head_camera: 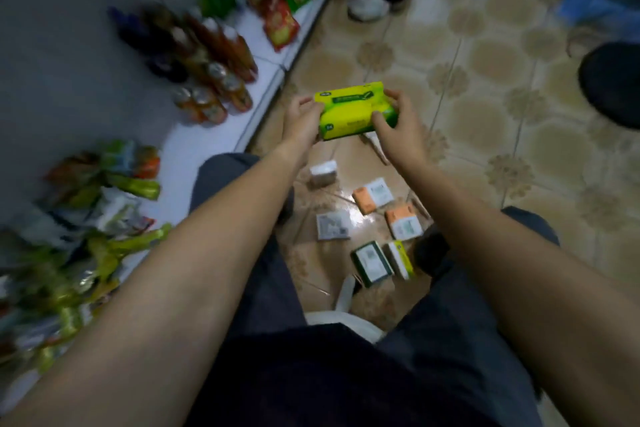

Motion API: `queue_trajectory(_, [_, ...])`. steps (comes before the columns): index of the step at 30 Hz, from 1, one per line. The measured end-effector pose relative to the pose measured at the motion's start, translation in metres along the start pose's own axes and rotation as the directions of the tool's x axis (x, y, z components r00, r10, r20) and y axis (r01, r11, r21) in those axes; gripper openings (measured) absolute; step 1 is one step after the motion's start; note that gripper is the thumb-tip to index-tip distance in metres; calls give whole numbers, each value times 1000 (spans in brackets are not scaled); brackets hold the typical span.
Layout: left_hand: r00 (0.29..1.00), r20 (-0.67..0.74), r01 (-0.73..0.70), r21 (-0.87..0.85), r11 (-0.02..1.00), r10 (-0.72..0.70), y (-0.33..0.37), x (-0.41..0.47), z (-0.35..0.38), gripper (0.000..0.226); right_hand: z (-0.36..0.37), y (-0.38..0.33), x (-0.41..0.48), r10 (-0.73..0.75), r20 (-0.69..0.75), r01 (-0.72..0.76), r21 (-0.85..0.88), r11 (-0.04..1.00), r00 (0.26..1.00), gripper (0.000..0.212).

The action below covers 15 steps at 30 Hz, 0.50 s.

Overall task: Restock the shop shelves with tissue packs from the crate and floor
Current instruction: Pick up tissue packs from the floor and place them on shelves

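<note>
A yellow-green tissue pack (353,111) is held in the air at the centre of the frame, above the floor (485,62) and just right of the white shelf (207,149) edge.

Judging from this, the restocking is only partly done. At least six more packs lie scattered on the tiles in the lower centre: a white pack (323,172), an orange-and-white pack (372,198), an orange pack (403,222), a grey-white pack (332,225), a dark green pack (372,263) and a yellow pack (401,258). No tissue pack can be made out on the shelf, and no crate is in view.

The left hand (301,121) grips the pack's left end, its fingers (304,101) curled round it. The right hand (401,128) grips the right end, fingers over the top and thumb (379,120) pressed on the near face.

On the shelf, bottles (214,55) stand at upper left and snack bags (104,218) lie blurred at lower left. Another person's shoe (367,5) shows at the top.
</note>
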State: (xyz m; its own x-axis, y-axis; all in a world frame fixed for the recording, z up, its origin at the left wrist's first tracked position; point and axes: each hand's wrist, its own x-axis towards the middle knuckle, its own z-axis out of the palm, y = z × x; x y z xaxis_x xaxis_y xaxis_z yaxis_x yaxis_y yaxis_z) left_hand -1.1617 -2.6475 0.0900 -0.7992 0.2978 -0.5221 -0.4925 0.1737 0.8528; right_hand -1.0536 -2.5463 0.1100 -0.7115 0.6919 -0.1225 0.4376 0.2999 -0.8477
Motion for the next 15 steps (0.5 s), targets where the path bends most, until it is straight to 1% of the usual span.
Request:
queue_trajectory(2, [989,-41,-146,-5,989,145,32,-25,-25,23,4,-40,-11,-115,21,116,-7,993,993,42])
queue_trajectory(4, [964,-65,-259,-7,966,258,60,-47,-49,20,9,-77,-20,-229,4,229,1,973,973,43])
queue_trajectory(6, [938,-86,-335,7,942,335,84,-68,-71,18,16,-113,-32,-338,-22,338,7,941,941,45])
queue_trajectory(8, [903,-121,-411,28,911,412,105,-89,-93,17,21,-144,-44,-407,-21,408,20,913,913,45])
queue_trajectory(11, [803,-195,-537,170,826,563,138,-109,-129,22,31,-189,-53,-468,-12,467,65,882,884,44])
queue_trajectory(15, [687,-268,-606,302,736,675,190,-125,-177,27,46,-259,-58,-562,22,554,134,821,827,43])
